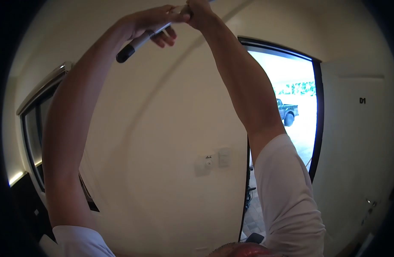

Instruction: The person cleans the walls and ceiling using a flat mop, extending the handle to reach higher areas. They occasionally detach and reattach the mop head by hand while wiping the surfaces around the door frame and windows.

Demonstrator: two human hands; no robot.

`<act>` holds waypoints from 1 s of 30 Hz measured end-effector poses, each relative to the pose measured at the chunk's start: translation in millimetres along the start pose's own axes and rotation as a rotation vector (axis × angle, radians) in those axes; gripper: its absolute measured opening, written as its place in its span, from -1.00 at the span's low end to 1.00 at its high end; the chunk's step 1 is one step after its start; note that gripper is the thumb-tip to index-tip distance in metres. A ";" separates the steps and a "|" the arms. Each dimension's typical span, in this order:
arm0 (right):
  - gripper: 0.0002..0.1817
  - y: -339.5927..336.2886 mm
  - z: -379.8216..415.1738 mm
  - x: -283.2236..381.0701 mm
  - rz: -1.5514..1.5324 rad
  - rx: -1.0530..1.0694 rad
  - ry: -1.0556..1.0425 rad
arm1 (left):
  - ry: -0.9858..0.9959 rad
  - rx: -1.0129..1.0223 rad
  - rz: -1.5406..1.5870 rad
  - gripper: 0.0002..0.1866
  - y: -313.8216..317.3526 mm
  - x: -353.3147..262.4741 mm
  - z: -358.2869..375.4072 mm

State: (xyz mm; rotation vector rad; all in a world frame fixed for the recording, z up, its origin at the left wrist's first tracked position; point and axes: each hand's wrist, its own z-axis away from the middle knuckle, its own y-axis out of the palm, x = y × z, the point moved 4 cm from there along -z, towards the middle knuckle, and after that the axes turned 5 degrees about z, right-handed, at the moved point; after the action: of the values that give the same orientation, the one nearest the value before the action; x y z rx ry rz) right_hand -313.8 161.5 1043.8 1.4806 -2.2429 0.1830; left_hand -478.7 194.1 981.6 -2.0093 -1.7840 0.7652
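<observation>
Overhead, both my arms reach up to a slim metallic pole [141, 40] with a black end cap. It slants from lower left to upper right, and its far end runs out of the top of the view. My left hand [156, 21] grips it loosely near the capped end, thumb on one side and curled fingers on the other. Higher along the pole, my right hand [200, 15] is closed around it, partly cut off by the top edge.
Behind the pole is a plain wall [175, 115] bearing a switch plate [223, 157]. An open doorway with a dark frame [319, 107] shows a parked pickup truck [289, 112] outside. The white door [355, 141] stands at right, a window [36, 128] at left.
</observation>
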 end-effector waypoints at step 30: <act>-0.80 13.2 -40.0 -42.7 0.070 0.098 -0.062 | -0.007 -0.310 -0.329 -0.51 18.6 69.6 79.5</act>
State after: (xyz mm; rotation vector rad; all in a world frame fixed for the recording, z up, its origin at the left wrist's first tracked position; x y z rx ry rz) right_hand -300.2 216.8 1062.8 1.4769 -2.3679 0.2755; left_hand -507.1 252.4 896.1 -1.8110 -2.2758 0.4154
